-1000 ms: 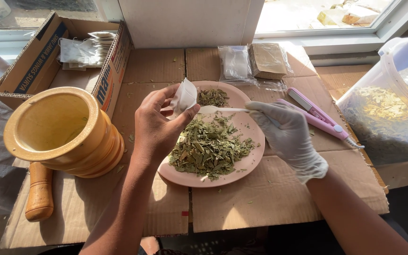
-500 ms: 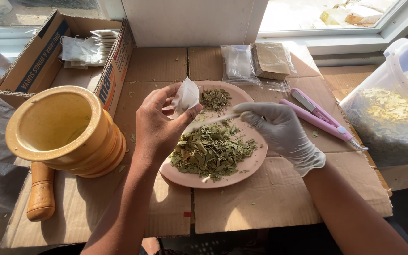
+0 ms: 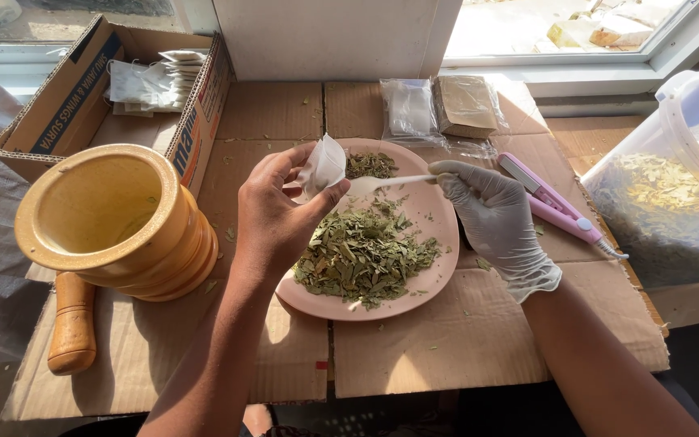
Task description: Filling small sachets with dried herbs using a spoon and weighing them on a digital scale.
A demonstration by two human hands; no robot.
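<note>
Here the pink plate point(image 3: 438, 243) sits near the middle of a cardboard-covered table point(image 3: 463, 348), and everything else can be placed from it. To the plate's left the yellow wooden mortar point(image 3: 115, 222) stands just beside its rim, with the wooden pestle point(image 3: 72, 324) lying below the mortar near the table's front edge. Behind the plate to the left is an open cardboard box point(image 3: 66, 105) holding small white bags; straight behind it lie clear packets point(image 3: 410, 109) against the window ledge. To the plate's right a pink sealing tool point(image 3: 556, 202) lies slantwise, and beyond that a clear plastic tub point(image 3: 673, 202) of dried leaves closes off the right edge. The widest bare cardboard lies in front of the plate, towards the person. Over the plate's left part the bare left hand point(image 3: 273, 222) pinches a small white paper bag point(image 3: 323, 166) between thumb and fingertips, mouth turned right. The gloved right hand point(image 3: 495, 222), over the plate's right rim, has its fingers pressed around the handle of a white plastic spoon point(image 3: 386, 184), whose bowl lies just beside the bag's mouth. A heap of dried green leaves point(image 3: 362, 255) fills the plate's middle below both hands, and a smaller pile point(image 3: 370, 164) lies at its far rim.
</note>
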